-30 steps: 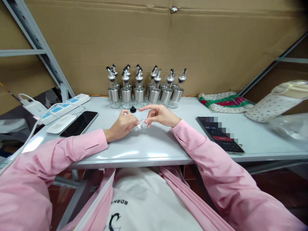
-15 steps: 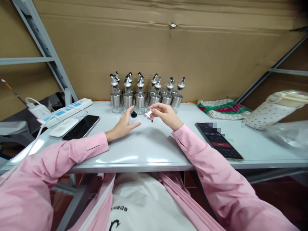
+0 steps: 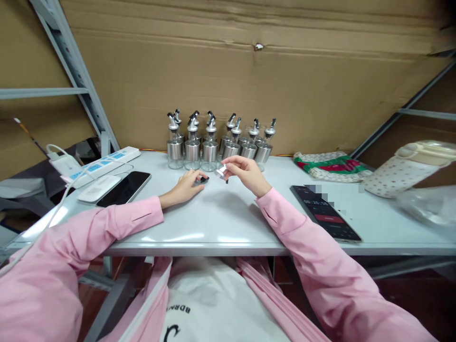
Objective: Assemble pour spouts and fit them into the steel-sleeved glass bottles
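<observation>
The right hand [image 3: 245, 173] pinches a small spout [image 3: 222, 172] clear of the bench [image 3: 228, 223], while at its nine o'clock the left hand [image 3: 185, 186] closes its fingers [image 3: 198, 178] on a black cap [image 3: 203, 179], keeping both parts ready together.

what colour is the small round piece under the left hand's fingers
Black; the small round piece under the left hand shows best in the head view.
</observation>
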Tool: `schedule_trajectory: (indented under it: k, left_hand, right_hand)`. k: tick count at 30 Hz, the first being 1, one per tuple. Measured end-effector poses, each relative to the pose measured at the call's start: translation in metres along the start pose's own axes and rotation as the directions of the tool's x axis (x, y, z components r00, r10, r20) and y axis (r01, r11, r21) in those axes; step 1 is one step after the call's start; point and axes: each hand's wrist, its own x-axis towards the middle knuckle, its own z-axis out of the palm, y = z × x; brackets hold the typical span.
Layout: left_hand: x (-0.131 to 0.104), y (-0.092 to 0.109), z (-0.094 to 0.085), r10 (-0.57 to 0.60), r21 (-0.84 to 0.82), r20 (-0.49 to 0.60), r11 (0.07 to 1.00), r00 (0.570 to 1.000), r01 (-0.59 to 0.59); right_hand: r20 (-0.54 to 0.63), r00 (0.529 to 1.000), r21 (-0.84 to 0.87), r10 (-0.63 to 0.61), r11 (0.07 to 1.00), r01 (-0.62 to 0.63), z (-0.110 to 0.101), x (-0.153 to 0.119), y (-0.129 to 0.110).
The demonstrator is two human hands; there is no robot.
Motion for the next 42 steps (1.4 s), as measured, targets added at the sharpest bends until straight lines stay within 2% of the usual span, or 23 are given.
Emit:
schedule_trajectory:
  k: [3, 6, 9, 17, 26, 34, 37, 42]
  left_hand:
    - [-0.001, 0.002, -0.002, 0.046, -0.002, -0.041, 0.999, 0.998, -0.047]
    - [0.0, 0.001, -0.002, 0.094, -0.029, -0.001, 0.995, 0.996, -0.094]
    - [0.001, 0.001, -0.002, 0.068, -0.073, 0.034, 0.995, 0.997, -0.065]
    - [-0.007, 0.021, -0.007, 0.018, -0.258, -0.088, 0.965, 0.996, -0.041]
    - [-0.017, 0.028, -0.007, 0.18, -0.209, -0.191, 0.953, 0.965, -0.219]
    - [-0.022, 0.027, -0.003, 0.341, -0.135, -0.201, 0.919, 0.918, -0.37]
    - [-0.022, 0.028, -0.003, 0.359, -0.101, -0.203, 0.918, 0.911, -0.384]
    - [-0.022, 0.029, -0.004, 0.306, -0.108, -0.2, 0.937, 0.931, -0.332]
  right_hand:
    - [0.002, 1.0, -0.014, -0.009, 1.0, 0.009, 0.0, 0.0, 0.0]
    - [-0.006, 1.0, -0.031, -0.019, 0.999, 0.019, -0.001, 0.0, 0.0]
    - [0.005, 1.0, -0.039, -0.01, 0.999, 0.01, -0.001, 0.0, 0.001]
    - [0.061, 0.998, -0.17, 0.029, 0.985, -0.018, -0.001, -0.001, 0.003]
    - [-0.03, 0.999, -0.011, 0.011, 1.0, -0.011, -0.005, 0.0, -0.005]
    - [0.115, 0.993, 0.049, -0.012, 0.999, 0.007, 0.0, -0.004, -0.004]
    - [0.108, 0.994, 0.051, -0.018, 0.999, 0.013, 0.0, -0.003, -0.003]
    - [0.103, 0.994, 0.033, -0.034, 0.999, 0.031, -0.002, -0.003, -0.003]
